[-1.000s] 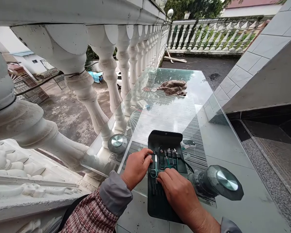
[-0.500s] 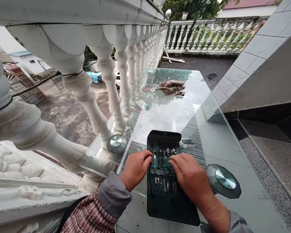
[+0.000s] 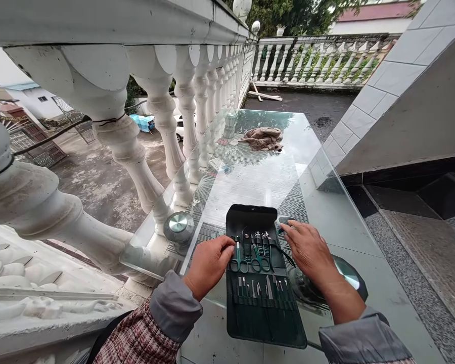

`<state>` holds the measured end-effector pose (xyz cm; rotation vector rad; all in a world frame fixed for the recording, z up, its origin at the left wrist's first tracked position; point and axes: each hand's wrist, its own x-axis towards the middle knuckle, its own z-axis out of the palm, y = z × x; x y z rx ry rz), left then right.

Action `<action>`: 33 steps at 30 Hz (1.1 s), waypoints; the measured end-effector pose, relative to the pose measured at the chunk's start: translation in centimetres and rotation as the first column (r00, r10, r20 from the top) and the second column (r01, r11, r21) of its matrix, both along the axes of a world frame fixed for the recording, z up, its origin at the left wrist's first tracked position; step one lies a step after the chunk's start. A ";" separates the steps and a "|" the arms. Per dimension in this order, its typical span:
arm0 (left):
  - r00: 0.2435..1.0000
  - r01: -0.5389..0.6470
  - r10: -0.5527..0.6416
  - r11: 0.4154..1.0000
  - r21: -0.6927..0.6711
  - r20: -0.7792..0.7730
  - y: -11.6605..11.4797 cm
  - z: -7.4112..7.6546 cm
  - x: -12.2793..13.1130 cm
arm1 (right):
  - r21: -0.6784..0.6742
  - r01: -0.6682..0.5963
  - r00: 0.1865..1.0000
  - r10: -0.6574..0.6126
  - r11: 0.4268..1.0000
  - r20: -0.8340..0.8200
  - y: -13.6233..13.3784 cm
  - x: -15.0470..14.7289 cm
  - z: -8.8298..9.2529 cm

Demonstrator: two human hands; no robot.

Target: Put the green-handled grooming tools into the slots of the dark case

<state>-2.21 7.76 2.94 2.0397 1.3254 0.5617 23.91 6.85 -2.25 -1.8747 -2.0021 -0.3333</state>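
Note:
A dark green manicure case [image 3: 265, 323] lies unfolded on the glass table, its flap at the far end. Two pairs of green-handled scissors [image 3: 260, 263], nail clippers [image 3: 265, 242] and several slim metal tools [image 3: 269, 288] sit in its loops. My left hand [image 3: 211, 262] pinches the case's left edge beside the scissors. To the right of the case is my right hand [image 3: 310, 253], fingers extended and slightly apart. Its fingertips are at a dark, rounded object [image 3: 287, 221] on the glass, partly covered by the hand; whether they touch it I cannot tell.
A crumpled brown cloth [image 3: 261, 138] and a small box [image 3: 218, 164] lie farther up the glass table [image 3: 250, 187]. Round metal-topped supports [image 3: 178, 226] show at the near end. A white balustrade [image 3: 147, 167] runs along the left; a tiled sloping wall [image 3: 382, 108] stands right.
My right hand has moved off the scissors, rightward and slightly away from me, to the dark rounded object, its fingers straightening. My left hand keeps its hold on the case edge.

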 end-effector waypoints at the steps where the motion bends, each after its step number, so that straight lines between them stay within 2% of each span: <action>1: 1.000 0.001 -0.001 1.000 0.002 0.000 0.0 0.0 0.0 | 0.006 0.007 1.000 -0.007 1.000 0.004 -0.1 0.0 0.1; 4: 1.000 0.005 -0.005 1.000 -0.003 -0.002 0.0 0.0 -0.1 | -0.006 0.029 0.999 -0.029 1.000 -0.030 -0.5 0.3 0.5; 12: 1.000 0.007 -0.007 1.000 -0.010 -0.009 0.0 0.1 0.0 | -0.167 0.089 0.986 -0.110 0.982 -0.123 -1.0 0.9 1.1; 19: 1.000 0.008 -0.008 1.000 -0.005 -0.020 -0.1 0.3 0.0 | -0.172 0.118 0.980 -0.143 0.978 -0.140 -1.2 0.8 1.2; 24: 1.000 0.008 -0.008 1.000 0.002 -0.023 -0.1 0.4 0.0 | -0.228 0.132 0.971 -0.171 0.965 -0.165 -1.3 0.6 1.3; 26: 1.000 0.006 -0.006 1.000 0.003 -0.004 0.0 0.3 0.0 | -0.183 0.115 0.972 -0.149 0.976 -0.184 -1.3 0.6 1.2; 28: 0.999 -0.009 0.009 1.000 0.017 0.046 0.0 0.1 0.0 | -0.079 0.076 0.972 -0.091 0.994 -0.215 -1.3 0.3 1.4; 31: 0.980 -0.062 0.046 0.995 0.077 0.192 0.0 -0.2 0.1 | 0.129 -0.073 0.957 0.105 0.989 -0.269 -1.6 -1.0 2.5; 33: 0.960 -0.056 0.010 0.986 0.157 0.281 -0.2 -0.5 0.2 | 0.247 -0.200 0.918 0.270 0.948 -0.291 -2.1 -2.6 3.6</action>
